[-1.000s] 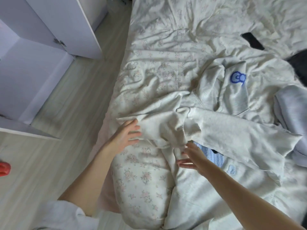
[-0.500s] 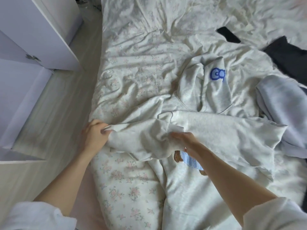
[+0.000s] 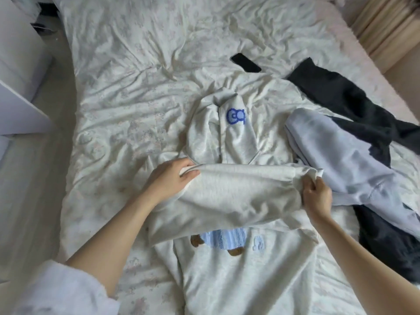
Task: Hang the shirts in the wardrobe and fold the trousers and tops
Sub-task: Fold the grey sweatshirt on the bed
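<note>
A pale grey hooded top (image 3: 241, 196) lies spread on the bed, its hood with a blue logo (image 3: 236, 115) pointing away from me and a blue-and-brown bear print low on its front. One sleeve is folded sideways across the chest. My left hand (image 3: 169, 180) grips the folded edge at the left shoulder. My right hand (image 3: 316, 194) pinches the cuff end at the right side.
A light lavender garment (image 3: 341, 155) and dark trousers (image 3: 354, 103) lie to the right on the floral bedsheet (image 3: 136, 87). A black phone (image 3: 245, 62) rests behind the hood. White wardrobe doors (image 3: 16, 103) stand at the left beyond the floor strip.
Both hands have carried the sleeve across the chest to the right. My left hand moved from the bed's edge to the shoulder, and my right hand moved out to the cuff.
</note>
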### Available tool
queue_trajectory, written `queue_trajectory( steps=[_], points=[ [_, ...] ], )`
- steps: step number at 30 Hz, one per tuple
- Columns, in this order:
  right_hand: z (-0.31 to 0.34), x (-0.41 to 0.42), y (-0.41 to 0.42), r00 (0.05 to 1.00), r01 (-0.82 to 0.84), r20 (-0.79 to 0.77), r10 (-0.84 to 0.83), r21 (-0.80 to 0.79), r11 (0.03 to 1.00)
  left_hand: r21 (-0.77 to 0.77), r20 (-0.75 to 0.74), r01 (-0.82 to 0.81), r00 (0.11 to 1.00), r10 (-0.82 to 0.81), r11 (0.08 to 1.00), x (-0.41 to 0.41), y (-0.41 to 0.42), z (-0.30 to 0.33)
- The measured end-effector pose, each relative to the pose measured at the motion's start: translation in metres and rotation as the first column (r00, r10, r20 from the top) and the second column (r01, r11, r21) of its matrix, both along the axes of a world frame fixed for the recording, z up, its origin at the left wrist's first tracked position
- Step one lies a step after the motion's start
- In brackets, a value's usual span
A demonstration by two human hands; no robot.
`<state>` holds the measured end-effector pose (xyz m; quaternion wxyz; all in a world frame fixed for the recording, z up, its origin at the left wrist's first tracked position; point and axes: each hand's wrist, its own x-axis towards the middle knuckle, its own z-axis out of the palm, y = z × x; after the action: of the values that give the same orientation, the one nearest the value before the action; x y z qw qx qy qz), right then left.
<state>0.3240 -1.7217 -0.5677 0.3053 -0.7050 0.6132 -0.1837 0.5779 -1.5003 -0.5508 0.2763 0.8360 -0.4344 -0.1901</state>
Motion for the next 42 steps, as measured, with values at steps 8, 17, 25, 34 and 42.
queue_trajectory(
  steps=[8,17,25,34,42],
  points=[
    [-0.040,-0.046,-0.072,0.936,0.121,-0.345,-0.069,0.134,0.984,0.271,0.273,-0.066,0.962,-0.011,0.960,-0.023,-0.036,-0.062],
    [-0.061,-0.058,-0.035,0.784,-0.461,-0.522,0.336,-0.128,0.878,0.407,0.359,-0.173,0.933,0.017,0.897,0.015,-0.002,-0.074],
    [-0.099,-0.071,-0.029,0.452,-0.470,-0.639,0.623,0.423,0.775,0.222,0.437,-0.513,0.813,0.386,0.829,-0.007,-0.013,-0.074],
    [-0.101,-0.133,0.093,0.791,-0.262,-0.460,0.402,0.340,0.903,0.376,-0.122,-0.644,0.679,0.724,0.667,-0.178,0.087,-0.100],
    [-0.110,-0.201,0.177,0.965,0.181,-0.252,-0.079,0.412,0.893,0.446,-0.756,-0.674,0.068,0.651,0.589,-0.233,0.121,-0.104]
  ],
)
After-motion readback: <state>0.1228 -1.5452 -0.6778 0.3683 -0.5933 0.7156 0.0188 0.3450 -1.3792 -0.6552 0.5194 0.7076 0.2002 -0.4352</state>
